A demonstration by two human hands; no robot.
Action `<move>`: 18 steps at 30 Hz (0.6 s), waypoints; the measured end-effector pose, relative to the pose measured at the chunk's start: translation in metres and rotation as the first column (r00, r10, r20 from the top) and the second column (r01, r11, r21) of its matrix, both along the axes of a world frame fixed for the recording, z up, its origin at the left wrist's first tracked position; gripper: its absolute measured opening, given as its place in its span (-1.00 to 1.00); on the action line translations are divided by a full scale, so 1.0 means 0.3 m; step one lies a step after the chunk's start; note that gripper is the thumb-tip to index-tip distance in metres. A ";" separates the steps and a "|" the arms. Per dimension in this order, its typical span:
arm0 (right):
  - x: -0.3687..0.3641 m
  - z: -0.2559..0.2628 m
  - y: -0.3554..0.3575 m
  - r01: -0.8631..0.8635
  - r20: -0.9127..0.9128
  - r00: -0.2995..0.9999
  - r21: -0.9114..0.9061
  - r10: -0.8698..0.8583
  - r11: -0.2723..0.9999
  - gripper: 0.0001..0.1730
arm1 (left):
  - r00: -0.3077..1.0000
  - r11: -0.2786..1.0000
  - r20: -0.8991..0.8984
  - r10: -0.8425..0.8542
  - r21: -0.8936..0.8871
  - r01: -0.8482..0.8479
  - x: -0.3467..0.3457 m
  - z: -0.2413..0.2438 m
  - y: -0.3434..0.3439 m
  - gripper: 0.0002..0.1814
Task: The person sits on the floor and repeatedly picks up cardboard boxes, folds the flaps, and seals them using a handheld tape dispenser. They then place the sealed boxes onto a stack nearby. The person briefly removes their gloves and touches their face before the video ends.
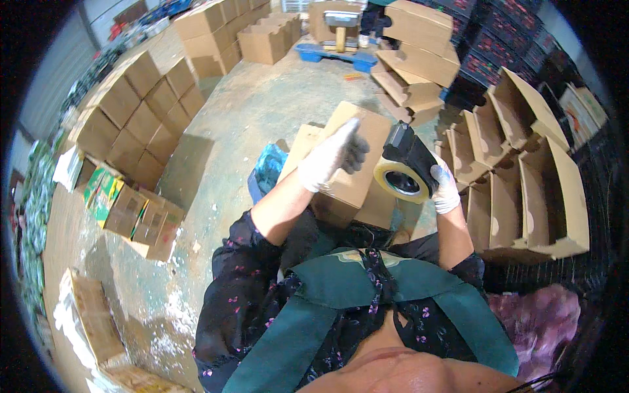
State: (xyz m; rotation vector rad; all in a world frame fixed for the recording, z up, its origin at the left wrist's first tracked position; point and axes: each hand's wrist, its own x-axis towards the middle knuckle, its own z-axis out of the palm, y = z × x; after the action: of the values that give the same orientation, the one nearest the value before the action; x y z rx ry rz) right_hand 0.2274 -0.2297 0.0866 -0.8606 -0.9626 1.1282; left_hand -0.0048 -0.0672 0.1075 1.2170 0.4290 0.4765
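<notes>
My left hand (pixel 333 156), in a white glove with grey-coated fingers, is over the top of a closed cardboard carton (pixel 366 123). It holds nothing; whether it touches the cardboard I cannot tell. My right hand (pixel 443 184), gloved too, grips a black tape dispenser (pixel 412 150) by its side. A wide roll of yellowish clear tape (pixel 381 172) sits in the dispenser, just right of the carton. More cardboard (pixel 300 142) shows beneath and to the left of that carton, partly hidden by my left forearm.
Open cartons (pixel 511 196) stand stacked close on my right. Closed cartons (pixel 132 113) form a wall at the left. A scale (pixel 340 29) rests on a blue pallet (pixel 314 53) ahead, near a person's legs (pixel 372 24). Old boxes (pixel 132 216) lie at lower left.
</notes>
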 end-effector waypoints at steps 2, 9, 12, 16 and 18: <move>-0.012 0.000 0.020 -0.010 0.057 0.998 -0.064 0.014 0.998 -0.09 | 0.999 1.000 -0.051 -0.015 0.008 0.015 0.008 0.047 -0.024 -0.36; -0.010 -0.046 0.128 -0.072 0.118 0.988 -0.193 0.096 0.978 0.03 | 1.000 0.973 0.006 0.025 0.228 -0.026 0.051 -0.119 0.037 -0.65; 0.023 -0.089 0.176 -0.135 0.178 0.968 -0.220 0.176 0.966 -0.04 | 0.992 0.850 0.055 0.113 0.511 -0.125 0.065 -0.253 0.094 -0.73; 0.113 -0.071 0.110 0.031 0.551 0.802 -0.422 0.229 0.906 -0.28 | 0.989 0.971 -0.134 0.058 0.239 -0.025 0.004 -0.353 0.203 -0.73; 0.185 -0.042 0.090 0.058 0.535 0.818 -0.439 0.210 0.896 -0.38 | 0.975 0.797 -0.117 0.188 0.599 -0.082 -0.050 -0.359 0.379 -0.74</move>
State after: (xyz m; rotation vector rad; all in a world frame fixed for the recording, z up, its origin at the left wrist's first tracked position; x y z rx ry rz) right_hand 0.2827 -0.2028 0.0741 -1.6113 -1.2627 1.2024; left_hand -0.0199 0.0465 -0.0001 1.8562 0.5378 0.6619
